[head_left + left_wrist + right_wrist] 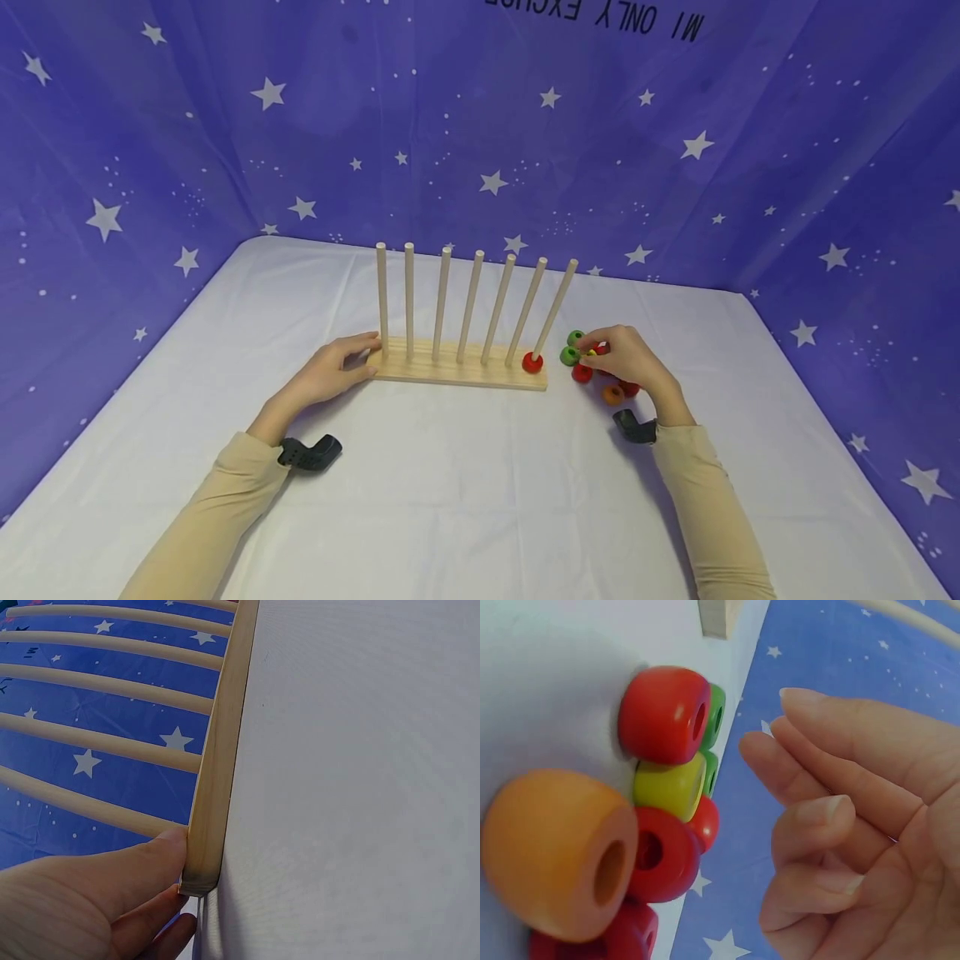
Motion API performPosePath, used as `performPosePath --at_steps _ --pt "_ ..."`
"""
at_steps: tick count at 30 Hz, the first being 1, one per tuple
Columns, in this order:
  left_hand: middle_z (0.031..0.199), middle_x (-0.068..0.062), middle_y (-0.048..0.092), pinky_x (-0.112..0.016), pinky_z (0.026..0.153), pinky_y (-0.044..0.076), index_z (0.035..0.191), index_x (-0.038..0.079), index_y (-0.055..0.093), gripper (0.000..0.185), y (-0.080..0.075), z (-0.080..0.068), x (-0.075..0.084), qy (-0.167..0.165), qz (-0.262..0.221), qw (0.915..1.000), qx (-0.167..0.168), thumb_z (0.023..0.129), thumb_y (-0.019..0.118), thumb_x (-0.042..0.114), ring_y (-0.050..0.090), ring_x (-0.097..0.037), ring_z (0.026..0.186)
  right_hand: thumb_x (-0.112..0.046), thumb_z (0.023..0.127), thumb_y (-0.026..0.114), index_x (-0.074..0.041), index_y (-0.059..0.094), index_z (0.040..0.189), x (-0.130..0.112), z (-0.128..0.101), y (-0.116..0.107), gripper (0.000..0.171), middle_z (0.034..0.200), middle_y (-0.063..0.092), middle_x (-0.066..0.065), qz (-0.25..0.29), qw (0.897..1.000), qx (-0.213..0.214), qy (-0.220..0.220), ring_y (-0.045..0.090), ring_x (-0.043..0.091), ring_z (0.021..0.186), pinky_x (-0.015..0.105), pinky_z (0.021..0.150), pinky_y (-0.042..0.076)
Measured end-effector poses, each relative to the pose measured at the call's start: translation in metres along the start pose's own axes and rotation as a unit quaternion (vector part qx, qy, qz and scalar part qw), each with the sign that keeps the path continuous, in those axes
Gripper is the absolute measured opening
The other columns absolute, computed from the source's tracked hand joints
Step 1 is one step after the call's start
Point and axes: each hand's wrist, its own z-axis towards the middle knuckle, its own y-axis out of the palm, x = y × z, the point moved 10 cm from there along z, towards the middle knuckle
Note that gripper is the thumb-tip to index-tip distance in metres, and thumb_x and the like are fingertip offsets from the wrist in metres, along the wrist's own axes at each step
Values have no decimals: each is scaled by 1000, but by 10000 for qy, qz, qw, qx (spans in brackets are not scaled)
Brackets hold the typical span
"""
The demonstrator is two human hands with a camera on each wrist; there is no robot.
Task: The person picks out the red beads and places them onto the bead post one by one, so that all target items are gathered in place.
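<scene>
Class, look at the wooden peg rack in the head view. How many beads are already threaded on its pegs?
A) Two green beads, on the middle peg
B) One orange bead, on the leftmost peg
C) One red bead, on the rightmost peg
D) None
C: a single red bead sits at the foot of the rightmost peg of the rack; the other six pegs are bare, and the remaining beads lie loose on the table.

White tablecloth [465,500], blue star-print backdrop [225,125], black wrist camera mounts [309,454].
</scene>
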Motion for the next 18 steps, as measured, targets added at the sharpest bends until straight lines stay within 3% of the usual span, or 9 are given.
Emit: performPosePath --at_steps 12,18 --pt "146 -21 37 -52 112 28 134 -1 45 49 0 -1 1 4 -22 10000 2 91 56 17 34 -41 135 -12 80 68 -5 69 103 9 -3 3 24 104 69 16 -131 9993 -308 194 58 27 93 45 86 49" --pt "146 -20 37 -52 112 29 134 0 45 49 0 0 1 18 -3 10000 2 91 56 18 34 -40 135 -12 79 69 -5 69 103 11 -4 5 26 102 70 15 -187 9985 -430 279 59 28 95 48 89 48"
